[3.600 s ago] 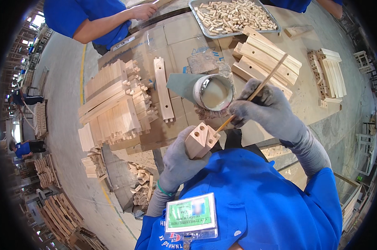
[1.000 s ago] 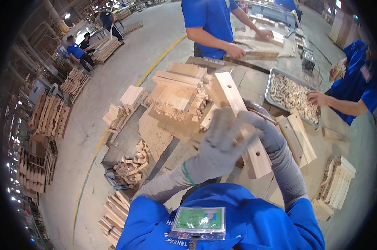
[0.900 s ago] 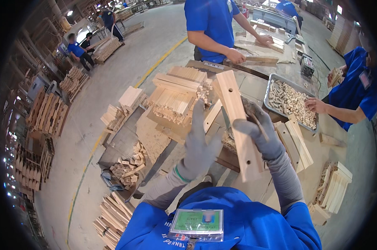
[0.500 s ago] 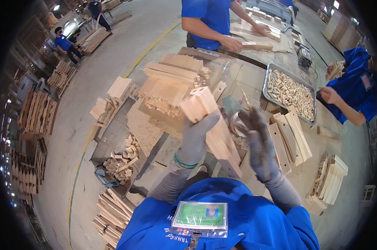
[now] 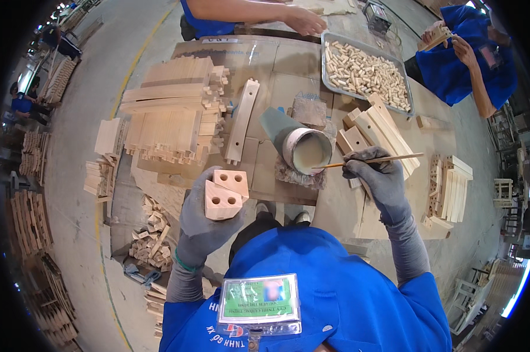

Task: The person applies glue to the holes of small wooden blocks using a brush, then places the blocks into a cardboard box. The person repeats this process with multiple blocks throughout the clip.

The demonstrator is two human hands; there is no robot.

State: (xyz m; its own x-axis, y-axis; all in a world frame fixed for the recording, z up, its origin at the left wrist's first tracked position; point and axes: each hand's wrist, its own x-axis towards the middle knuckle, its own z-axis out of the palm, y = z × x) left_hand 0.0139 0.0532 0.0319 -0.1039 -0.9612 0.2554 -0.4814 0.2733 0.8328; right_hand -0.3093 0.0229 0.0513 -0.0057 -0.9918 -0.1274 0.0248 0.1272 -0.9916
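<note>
Table (image 5: 432,138) before me bears a wood stack (image 5: 168,114) at left, a tray (image 5: 323,64) across it and a pot (image 5: 289,144) of pale liquid nearer me. My left hand (image 5: 199,210) grasps 2 blocks (image 5: 224,199), 4 holes showing; my right hand (image 5: 379,176) pinches a stick (image 5: 403,156), tip at the pot's mouth. Cardboard (image 5: 262,155) shows between a bar (image 5: 241,123) and the pot, ending at the near edge.

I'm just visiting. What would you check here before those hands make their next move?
1. Left hand gripping the wooden pieces: ok.
2. Four end holes free of dowels: ok, all look open.
3. Right hand holding the stick: ok.
4. Liquid in the pot: ok, pale liquid shows.
5. Stick's tip touching the liquid: cannot tell.
6. Tray stocked with dowels: ok.
</note>
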